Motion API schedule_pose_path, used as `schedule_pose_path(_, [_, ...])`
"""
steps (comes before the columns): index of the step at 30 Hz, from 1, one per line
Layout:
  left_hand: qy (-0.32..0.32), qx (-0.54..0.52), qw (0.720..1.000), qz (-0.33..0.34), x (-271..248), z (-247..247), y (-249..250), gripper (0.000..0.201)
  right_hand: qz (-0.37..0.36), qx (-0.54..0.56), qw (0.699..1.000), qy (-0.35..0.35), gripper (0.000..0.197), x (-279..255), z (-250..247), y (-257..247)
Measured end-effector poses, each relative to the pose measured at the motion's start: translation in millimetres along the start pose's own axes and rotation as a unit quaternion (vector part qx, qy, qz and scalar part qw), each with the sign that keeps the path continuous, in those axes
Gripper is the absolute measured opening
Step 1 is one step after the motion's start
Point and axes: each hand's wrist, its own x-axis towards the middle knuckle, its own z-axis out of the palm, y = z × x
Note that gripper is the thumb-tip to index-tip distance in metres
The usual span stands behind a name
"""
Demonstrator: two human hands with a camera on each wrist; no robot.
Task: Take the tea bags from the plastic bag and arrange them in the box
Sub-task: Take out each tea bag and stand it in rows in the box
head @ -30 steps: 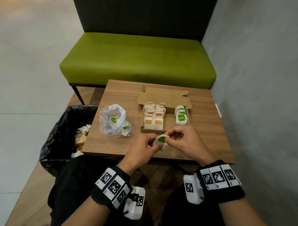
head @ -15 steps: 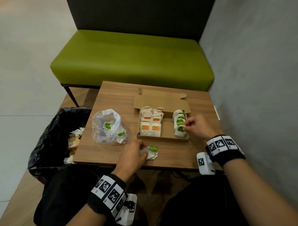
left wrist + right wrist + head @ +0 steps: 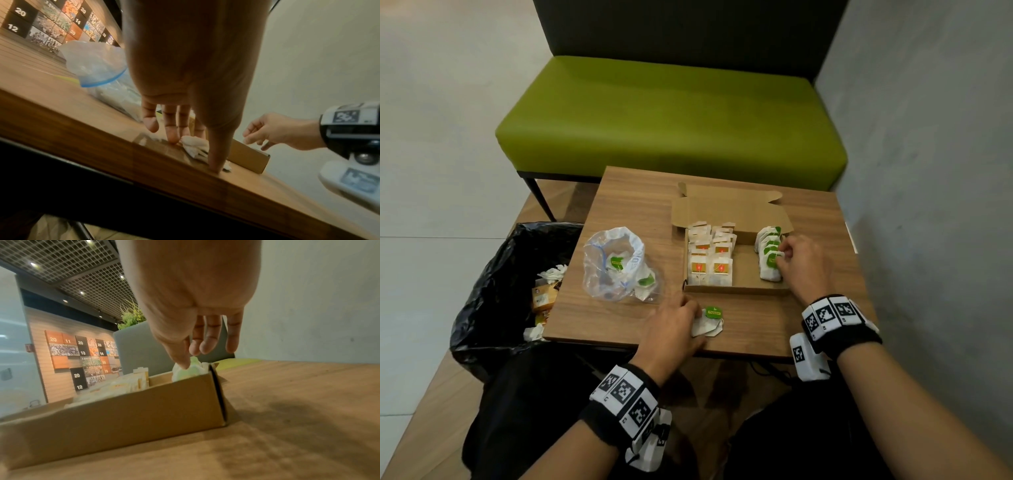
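An open cardboard box (image 3: 736,289) on the wooden table (image 3: 756,329) holds rows of red-tagged tea bags (image 3: 710,263) on its left and a row of green-tagged tea bags (image 3: 768,255) on its right. My right hand (image 3: 779,257) is at the front of the green row, thumb and forefinger pinching a green-tagged tea bag (image 3: 190,369). My left hand (image 3: 688,322) lies near the table's front edge, its straight fingers (image 3: 172,133) pressing on a loose green-tagged tea bag (image 3: 710,320). The clear plastic bag (image 3: 616,263) left of the box still contains green-tagged tea bags.
A black-lined trash bin (image 3: 493,284) with wrappers stands at the table's left side. A green bench (image 3: 671,116) is behind the table and a grey wall (image 3: 928,171) is close on the right. The box lid (image 3: 729,209) stands open at the back.
A second ago both hands held a tea bag together at the front edge. Since then the right hand moved to the green row in the box and the left hand lowered onto the table.
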Motion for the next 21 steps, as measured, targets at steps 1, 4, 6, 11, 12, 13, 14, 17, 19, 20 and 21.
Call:
schedule_pose_path(1, [0.005, 0.006, 1.0, 0.006, 0, -1, 1, 0.038, 0.005, 0.012, 1.0, 0.01, 0.017, -4, -3, -5])
schedule_pose_path(4, [0.017, 0.014, 1.0, 0.023, -2, -2, 4, 0.028, 0.018, 0.093, 0.995, 0.033, 0.01, -28, -15, -25])
schedule_pose_path(6, [0.024, 0.001, 0.999, 0.022, -3, -1, 5, 0.025, 0.059, 0.138, 0.987, -0.052, 0.011, -52, -17, -40])
schedule_pose_path(11, [0.034, -0.04, 0.999, -0.002, -8, 6, 5, 0.032, 0.196, 0.215, 0.914, -0.282, 0.034, -101, 15, -62])
schedule_pose_path(12, [0.029, -0.055, 0.998, -0.008, -8, 7, 6, 0.034, 0.21, 0.235, 0.911, -0.267, 0.033, -104, 21, -64])
schedule_pose_path(13, [0.024, -0.07, 0.997, -0.014, -9, 9, 7, 0.034, 0.218, 0.249, 0.909, -0.252, 0.031, -107, 25, -66])
schedule_pose_path(14, [0.021, -0.082, 0.996, -0.021, -9, 10, 7, 0.032, 0.224, 0.256, 0.909, -0.243, 0.029, -108, 28, -67])
schedule_pose_path(17, [0.02, -0.112, 0.993, -0.034, -9, 12, 5, 0.021, 0.238, 0.267, 0.905, -0.23, 0.021, -108, 34, -70])
schedule_pose_path(19, [0.022, -0.135, 0.99, -0.042, -9, 13, 2, 0.016, 0.242, 0.276, 0.904, -0.22, 0.017, -107, 37, -70])
schedule_pose_path(20, [0.021, -0.146, 0.988, -0.049, -9, 12, 2, 0.013, 0.24, 0.286, 0.901, -0.218, 0.016, -107, 38, -70])
schedule_pose_path(21, [0.023, -0.158, 0.985, -0.057, -9, 11, 1, 0.01, 0.237, 0.305, 0.896, -0.221, 0.015, -106, 38, -70])
